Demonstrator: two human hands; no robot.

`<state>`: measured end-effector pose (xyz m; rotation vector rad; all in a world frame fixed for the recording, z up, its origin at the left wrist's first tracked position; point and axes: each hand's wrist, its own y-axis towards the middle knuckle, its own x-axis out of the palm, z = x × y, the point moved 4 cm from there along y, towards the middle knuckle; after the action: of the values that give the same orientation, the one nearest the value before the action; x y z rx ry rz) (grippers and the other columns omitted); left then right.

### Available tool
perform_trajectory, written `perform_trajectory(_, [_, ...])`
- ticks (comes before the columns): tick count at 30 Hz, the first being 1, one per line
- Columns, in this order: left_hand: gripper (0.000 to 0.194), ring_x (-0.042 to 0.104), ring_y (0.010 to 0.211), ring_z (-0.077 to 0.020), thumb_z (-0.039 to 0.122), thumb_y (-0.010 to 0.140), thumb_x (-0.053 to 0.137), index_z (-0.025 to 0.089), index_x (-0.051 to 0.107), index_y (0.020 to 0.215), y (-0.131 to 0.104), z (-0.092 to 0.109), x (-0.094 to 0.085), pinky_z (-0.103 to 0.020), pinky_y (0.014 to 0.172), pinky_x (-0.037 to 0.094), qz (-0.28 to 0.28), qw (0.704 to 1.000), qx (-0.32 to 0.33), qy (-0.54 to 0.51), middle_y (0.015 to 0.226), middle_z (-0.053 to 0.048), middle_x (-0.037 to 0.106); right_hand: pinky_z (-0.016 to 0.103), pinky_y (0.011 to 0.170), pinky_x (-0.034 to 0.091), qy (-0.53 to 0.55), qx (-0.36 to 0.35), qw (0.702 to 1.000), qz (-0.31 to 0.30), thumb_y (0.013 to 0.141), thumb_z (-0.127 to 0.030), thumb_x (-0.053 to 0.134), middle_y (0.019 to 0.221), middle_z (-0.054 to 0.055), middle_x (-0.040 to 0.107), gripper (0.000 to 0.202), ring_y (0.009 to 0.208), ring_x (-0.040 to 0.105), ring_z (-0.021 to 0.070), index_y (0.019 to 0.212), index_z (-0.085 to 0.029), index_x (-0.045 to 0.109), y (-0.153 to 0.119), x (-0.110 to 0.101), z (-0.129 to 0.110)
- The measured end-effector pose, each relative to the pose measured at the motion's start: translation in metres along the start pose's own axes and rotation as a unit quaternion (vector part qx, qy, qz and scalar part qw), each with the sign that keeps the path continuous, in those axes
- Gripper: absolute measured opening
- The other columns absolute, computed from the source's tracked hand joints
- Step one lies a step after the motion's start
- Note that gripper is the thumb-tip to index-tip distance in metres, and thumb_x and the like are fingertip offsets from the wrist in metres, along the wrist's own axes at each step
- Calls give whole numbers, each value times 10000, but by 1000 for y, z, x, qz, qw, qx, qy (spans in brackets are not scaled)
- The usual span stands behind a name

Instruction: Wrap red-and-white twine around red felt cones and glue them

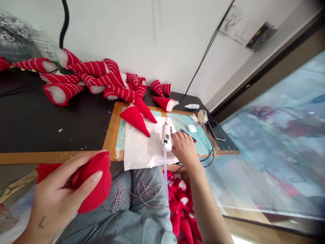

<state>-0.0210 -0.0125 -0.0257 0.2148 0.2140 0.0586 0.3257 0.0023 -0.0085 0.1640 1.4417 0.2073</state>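
Note:
My left hand (66,189) is closed around a red felt cone (98,184), with the thumb pressed on its side, at the lower left. Over the board, my right hand (184,147) has its fingers curled round the handle of a white hot glue gun (167,135). A clear glue stick (165,169) sticks out of the gun's rear toward my lap. Under the gun lies a white plastic sheet (137,157). Two plain red cones (135,119) rest at the sheet's far left. Red and white twine (119,196) lies loosely across my jeans.
Several red cones wound with white-flecked twine (96,69) are heaped along the wall. Right of the gun are a white case (192,128), a phone (216,130) and cables. A small white bottle (192,106) lies behind. Below the table sits a pile of red cones (181,203).

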Motion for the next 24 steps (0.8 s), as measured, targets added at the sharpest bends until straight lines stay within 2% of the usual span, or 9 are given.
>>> perform_trajectory(3, [406,798,1029,-352,537,831,835,360,799,1195,-11,-27,16,-437,841,703,-128,964,-187,-137,1109,-59,843,442,935,470,1,-3,998,-63,882,-55,601,1159,205,710,236,1084,619,354,1101,-115,664,28,12,15])
perform_trajectory(6, [443,792,1081,-345,530,857,831,283,770,1220,-24,-38,31,-392,861,692,-171,928,-253,-212,1154,-108,830,451,1052,473,29,0,994,-105,933,-114,620,1258,220,681,274,1191,614,357,1204,-84,650,43,20,20])
perform_trajectory(9, [440,744,1155,-307,510,852,853,248,764,1195,-31,-45,34,-328,899,650,-139,942,-223,-207,1245,-115,789,484,1154,451,63,16,989,-136,962,-193,671,1421,239,593,431,1370,548,371,1366,-74,581,34,19,21])
perform_trajectory(12, [378,698,1151,-257,482,850,874,254,782,1137,-36,-50,36,-288,941,597,-143,952,-175,-207,1238,-82,761,561,1209,415,153,23,988,-25,990,-195,660,1523,229,518,498,1476,473,378,1462,-123,520,-4,-12,1])
perform_trajectory(14, [318,688,1101,-222,453,857,878,266,800,1102,-40,-44,41,-256,921,577,-175,950,-132,-222,1201,-57,749,527,1167,478,281,-2,957,70,1071,-283,575,1433,150,607,377,1388,575,306,1440,-214,541,-40,-38,-31])
perform_trajectory(16, [282,690,1048,-210,453,845,890,278,822,1055,-44,-31,49,-247,891,575,-207,949,-77,-224,1134,-46,748,449,1049,577,426,-34,903,47,1034,-459,656,1266,94,710,436,1200,700,258,1396,-239,554,-76,-48,-73])
perform_trajectory(18, [272,699,1012,-219,467,817,910,306,838,1024,-49,-19,58,-279,884,591,-233,949,-37,-209,1075,-43,753,439,1035,593,494,-37,868,21,906,-531,809,1308,105,723,638,1205,715,264,1405,-240,538,-107,-44,-108])
perform_trajectory(20, [331,708,968,-229,517,786,921,330,844,1047,-54,-16,69,-311,851,611,-282,936,-22,-207,1044,-47,758,422,1034,599,533,-9,846,17,885,-500,841,1336,110,722,671,1218,721,253,1424,-251,528,-131,-31,-122])
perform_trajectory(24, [296,706,858,-211,541,917,762,268,835,1007,-55,-50,84,-298,783,597,-373,916,-42,-144,953,-43,757,419,977,622,611,33,790,-41,857,-535,848,1243,102,746,620,1126,747,258,1347,-245,603,-174,2,-93])
